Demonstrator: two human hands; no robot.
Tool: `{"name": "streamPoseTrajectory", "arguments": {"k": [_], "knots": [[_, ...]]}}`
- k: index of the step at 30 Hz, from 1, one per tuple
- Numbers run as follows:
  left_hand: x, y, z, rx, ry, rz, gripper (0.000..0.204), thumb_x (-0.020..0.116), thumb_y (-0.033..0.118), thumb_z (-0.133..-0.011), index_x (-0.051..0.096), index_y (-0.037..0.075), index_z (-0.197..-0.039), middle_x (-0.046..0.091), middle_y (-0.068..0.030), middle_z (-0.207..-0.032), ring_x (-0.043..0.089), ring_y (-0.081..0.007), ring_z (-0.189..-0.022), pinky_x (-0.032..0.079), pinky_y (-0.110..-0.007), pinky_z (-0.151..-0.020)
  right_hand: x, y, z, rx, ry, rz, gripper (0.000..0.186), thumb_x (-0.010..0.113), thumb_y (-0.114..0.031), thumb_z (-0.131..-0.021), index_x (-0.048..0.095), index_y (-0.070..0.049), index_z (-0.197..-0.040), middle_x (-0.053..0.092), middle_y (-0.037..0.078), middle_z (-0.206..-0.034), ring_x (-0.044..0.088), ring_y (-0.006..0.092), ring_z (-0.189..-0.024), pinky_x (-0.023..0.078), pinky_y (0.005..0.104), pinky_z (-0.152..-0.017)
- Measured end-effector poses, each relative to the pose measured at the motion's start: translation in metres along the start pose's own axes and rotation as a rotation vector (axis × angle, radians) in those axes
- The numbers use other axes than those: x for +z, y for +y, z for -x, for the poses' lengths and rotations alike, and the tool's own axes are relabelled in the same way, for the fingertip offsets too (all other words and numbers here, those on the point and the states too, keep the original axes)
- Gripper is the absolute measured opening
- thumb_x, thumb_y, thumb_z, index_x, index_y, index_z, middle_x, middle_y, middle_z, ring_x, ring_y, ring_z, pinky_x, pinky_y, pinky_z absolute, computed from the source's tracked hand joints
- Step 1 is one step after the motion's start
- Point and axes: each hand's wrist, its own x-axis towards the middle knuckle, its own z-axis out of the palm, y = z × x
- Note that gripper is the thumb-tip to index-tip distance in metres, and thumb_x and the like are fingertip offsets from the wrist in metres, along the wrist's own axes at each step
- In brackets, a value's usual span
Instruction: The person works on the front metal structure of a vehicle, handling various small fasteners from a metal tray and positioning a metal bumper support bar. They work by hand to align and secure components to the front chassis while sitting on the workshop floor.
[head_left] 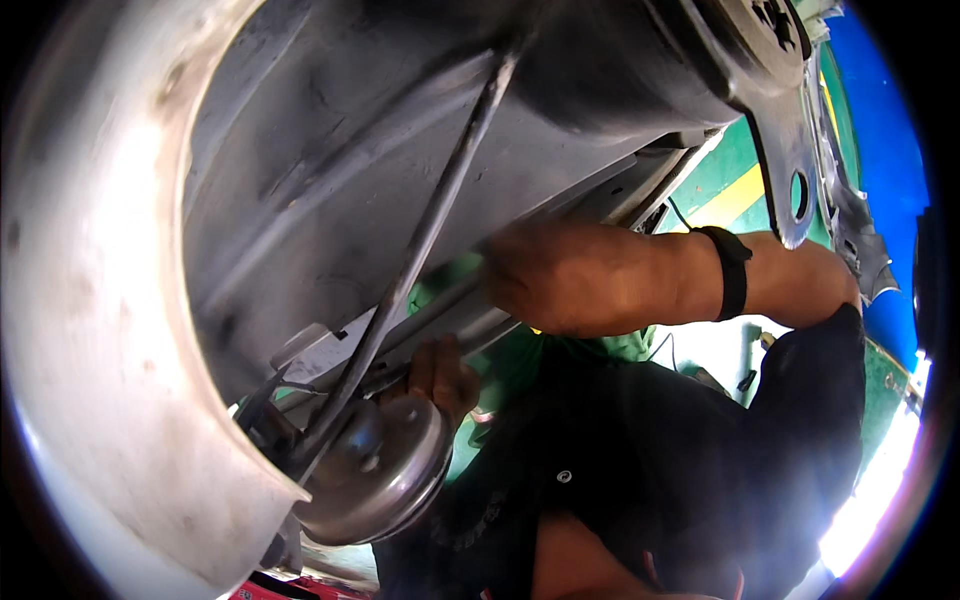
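Head view is showing a small round pale emblem (564, 477) on the wearer's black shirt (640, 430), while dark print is marking the cloth nearer the canister and pale marks are showing on a red object (320, 590) at the lower edge, both too unclear to read. Between and below the hands, a grey metal rail (490, 332) is lying under a broad sheet-metal panel (340, 190), its long axis running from lower left to upper right, with its upper end pointing toward the right hand (520, 268). That hand is blurring at the end of a forearm that is stretching in from the right and wearing a black wristband (735, 272); whether it is clenching, grasping or lying loose, I cannot tell. Fingers bent, the left hand (438, 375) is resting at the lower part of the rail, just behind the rim of a domed metal canister (375, 465); I cannot tell whether it is gripping the rail or only touching it. Beside it, the canister is sitting tilted, its rounded face turning up and to the left. A slender metal rod (430, 225) is crossing in front of the panel, slanting from upper centre down to the canister's left side. Farther left, a pale curved body panel (90, 260) is arching along the edge, and at upper right a metal bracket (775, 150) with an oval hole is hanging above the wristband.
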Motion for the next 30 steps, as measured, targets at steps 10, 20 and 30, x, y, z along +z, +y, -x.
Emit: {"name": "streamPoseTrajectory", "arguments": {"k": [10, 20, 30], "knots": [[0.0, 0.001, -0.001, -0.277, 0.088, 0.132, 0.027, 0.064, 0.017, -0.078, 0.074, 0.016, -0.103, 0.072, 0.0017, -0.102, 0.063, -0.0169, -0.079, 0.047, -0.029, -0.07, 0.003, -0.006, -0.007, 0.103, -0.004, -0.054, 0.031, 0.07, -0.016, -0.073, 0.061, -0.001, -0.098, 0.064, 0.011, -0.092, 0.062, 0.0272, -0.097, 0.053, 0.0368, -0.084], [-0.053, -0.018, 0.023, -0.629, 0.019, 0.276, 0.05, 0.064, 0.006, -0.081, 0.058, 0.0, -0.13, 0.065, -0.0149, -0.124, 0.057, -0.0351, -0.115, 0.038, -0.044, -0.105, 0.007, -0.012, -0.009, 0.23, 0.007, -0.044, 0.045, 0.081, -0.027, -0.07, 0.06, -0.003, -0.103, 0.059, 0.014, -0.103, 0.062, 0.033, -0.098, 0.052, 0.042, -0.083], [-0.046, -0.043, 0.006, -0.596, -0.073, 0.33, 0.025, 0.062, 0.003, -0.087, 0.066, 0.009, -0.11, 0.07, -0.01, -0.1, 0.062, -0.0345, -0.088, 0.049, -0.043, -0.083, 0.001, -0.026, -0.016, 0.319, -0.004, 0.058, 0.049, 0.078, -0.03, -0.07, 0.062, -0.007, -0.11, 0.061, 0.013, -0.103, 0.064, 0.0331, -0.094, 0.053, 0.0444, -0.079]]}}
